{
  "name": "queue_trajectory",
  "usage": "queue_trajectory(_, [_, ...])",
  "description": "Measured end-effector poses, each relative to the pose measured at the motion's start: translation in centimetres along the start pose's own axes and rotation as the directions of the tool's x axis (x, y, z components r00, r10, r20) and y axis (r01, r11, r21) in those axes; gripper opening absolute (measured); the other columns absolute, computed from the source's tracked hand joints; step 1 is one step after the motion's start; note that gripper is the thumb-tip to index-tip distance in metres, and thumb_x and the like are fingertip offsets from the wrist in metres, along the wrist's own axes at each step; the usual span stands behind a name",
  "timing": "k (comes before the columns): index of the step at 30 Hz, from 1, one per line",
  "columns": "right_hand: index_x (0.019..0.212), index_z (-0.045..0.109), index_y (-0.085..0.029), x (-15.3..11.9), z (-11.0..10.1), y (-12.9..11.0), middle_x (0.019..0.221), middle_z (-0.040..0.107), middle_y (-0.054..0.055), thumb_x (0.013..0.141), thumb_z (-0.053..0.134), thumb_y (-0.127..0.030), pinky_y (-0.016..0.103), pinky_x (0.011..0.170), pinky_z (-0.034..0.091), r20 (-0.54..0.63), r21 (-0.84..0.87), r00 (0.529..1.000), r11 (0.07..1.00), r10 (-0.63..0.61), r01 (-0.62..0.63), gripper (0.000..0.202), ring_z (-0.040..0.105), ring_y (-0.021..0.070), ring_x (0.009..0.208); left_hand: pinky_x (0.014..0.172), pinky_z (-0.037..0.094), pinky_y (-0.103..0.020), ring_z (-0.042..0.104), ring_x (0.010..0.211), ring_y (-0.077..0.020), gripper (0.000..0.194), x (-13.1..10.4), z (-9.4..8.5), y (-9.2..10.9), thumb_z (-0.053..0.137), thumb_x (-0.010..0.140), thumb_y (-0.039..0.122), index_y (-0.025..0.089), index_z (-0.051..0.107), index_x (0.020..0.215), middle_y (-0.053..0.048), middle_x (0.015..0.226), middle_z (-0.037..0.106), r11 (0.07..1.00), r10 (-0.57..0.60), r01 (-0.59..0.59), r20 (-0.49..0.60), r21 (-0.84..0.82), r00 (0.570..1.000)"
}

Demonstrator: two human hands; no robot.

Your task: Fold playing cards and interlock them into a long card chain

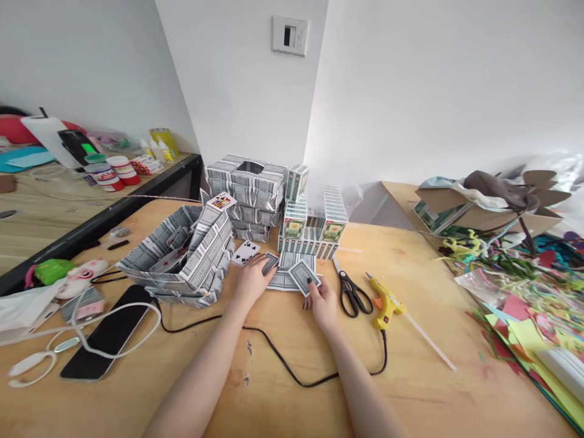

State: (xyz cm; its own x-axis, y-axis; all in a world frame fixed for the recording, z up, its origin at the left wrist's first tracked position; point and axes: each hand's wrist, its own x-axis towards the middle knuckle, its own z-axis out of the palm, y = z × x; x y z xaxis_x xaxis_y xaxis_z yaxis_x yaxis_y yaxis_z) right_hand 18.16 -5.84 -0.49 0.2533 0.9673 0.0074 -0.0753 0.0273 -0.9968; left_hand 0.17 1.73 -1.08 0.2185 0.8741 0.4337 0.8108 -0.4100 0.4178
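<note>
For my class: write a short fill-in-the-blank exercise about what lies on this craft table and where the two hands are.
1. Both hands, the left hand and the right hand, rest on face-down playing ____.
2. The black scissors lie between the right hand and the yellow ____ gun.
3. The face-up card beside the left hand shows black ____.
4. A black ____ lies screen-up at the table's left.

Missing words: cards; glue; clubs; phone

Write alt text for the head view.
Two bare hands press face-down playing cards flat on a wooden table: left hand, right hand. A basket built of cards stands at left; scissors and a yellow glue gun lie at right.
</note>
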Motion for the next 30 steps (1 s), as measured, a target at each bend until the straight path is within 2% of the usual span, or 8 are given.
queue_trajectory(6, [0.083,0.047,-0.018,0.1,-0.1,0.3,0.039,0.037,-0.012,0.076,0.051,-0.039,0.018,0.031,0.039,0.002,0.028,1.000,1.000,-0.014,0.014,0.023,0.035,0.0058,0.028,0.075,0.046,-0.031,0.060,0.089,-0.0215,0.027,-0.1,-0.7,0.3,0.049,0.078,0.031,0.020,0.058,0.101,-0.006,0.101,0.064,0.995,-0.090,0.088,0.054,0.039,0.995])
queue_trajectory(10, [0.083,0.047,-0.018,0.0,-0.1,0.5,0.038,0.036,-0.012,0.075,0.052,-0.039,0.019,0.031,0.039,-0.007,0.031,1.000,0.999,-0.011,0.011,0.023,0.034,0.0058,0.028,0.077,0.044,-0.030,0.059,0.091,-0.0217,0.028,0.0,-0.8,0.7,0.050,0.077,0.030,0.019,0.058,0.102,-0.007,0.102,0.064,0.991,-0.128,0.125,0.054,0.051,0.990])
queue_trajectory(16, [0.082,0.049,-0.017,-0.4,-0.1,-0.1,0.038,0.037,-0.011,0.075,0.052,-0.041,0.018,0.031,0.037,-0.014,0.028,1.000,1.000,-0.001,0.002,0.024,0.034,0.0062,0.028,0.067,0.043,-0.027,0.062,0.078,-0.0200,0.023,0.4,-1.1,1.2,0.048,0.077,0.025,0.020,0.060,0.095,-0.006,0.089,0.067,0.991,-0.095,0.088,0.069,0.103,0.993])
queue_trajectory(21, [0.073,0.052,-0.017,-0.8,-0.6,-0.9,0.036,0.039,-0.009,0.077,0.050,-0.043,0.018,0.032,0.035,-0.021,-0.013,1.000,1.000,-0.010,0.009,0.027,0.036,0.0066,0.028,0.059,0.041,-0.025,0.062,0.067,-0.0189,0.028,0.5,-1.0,0.7,0.042,0.080,0.025,0.017,0.061,0.099,-0.008,0.077,0.067,0.976,-0.192,0.193,-0.016,0.098,0.981])
queue_trajectory(23, [0.073,0.054,-0.016,-0.8,-0.6,-1.1,0.037,0.043,-0.007,0.078,0.049,-0.044,0.019,0.033,0.036,0.004,-0.013,1.000,1.000,-0.009,0.009,0.030,0.039,0.0074,0.029,0.059,0.041,-0.025,0.062,0.068,-0.0199,0.029,0.6,-0.8,0.3,0.041,0.080,0.024,0.016,0.060,0.101,-0.009,0.079,0.067,0.960,-0.267,0.272,-0.082,0.062,0.960])
queue_trajectory(26, [0.091,0.059,-0.013,-0.7,-0.6,-1.1,0.050,0.056,-0.001,0.077,0.048,-0.046,0.022,0.036,0.039,0.053,0.013,0.999,1.000,0.003,-0.004,0.037,0.044,0.0092,0.034,0.059,0.043,-0.026,0.062,0.070,-0.0209,0.029,0.7,-0.6,-0.2,0.042,0.079,0.023,0.015,0.059,0.102,-0.011,0.084,0.066,0.923,-0.385,0.379,-0.149,-0.071,0.911])
queue_trajectory(28, [0.103,0.058,-0.014,-0.8,-0.7,-1.0,0.062,0.062,0.002,0.075,0.051,-0.046,0.024,0.039,0.041,0.056,0.019,0.998,1.000,0.005,-0.006,0.043,0.046,0.0102,0.038,0.054,0.043,-0.025,0.061,0.064,-0.0188,0.030,0.9,-0.6,-0.2,0.041,0.080,0.025,0.015,0.056,0.104,-0.010,0.084,0.065,0.878,-0.450,0.416,-0.115,-0.236,0.885])
queue_trajectory(30, [0.110,0.056,-0.016,-0.9,-0.9,-0.9,0.063,0.062,0.001,0.073,0.054,-0.043,0.025,0.042,0.042,0.051,0.015,0.999,1.000,0.006,-0.007,0.046,0.047,0.0114,0.042,0.047,0.043,-0.024,0.058,0.052,-0.0149,0.030,0.9,-0.7,0.0,0.038,0.081,0.027,0.016,0.053,0.105,-0.007,0.082,0.064,0.796,-0.475,0.425,-0.010,-0.430,0.880])
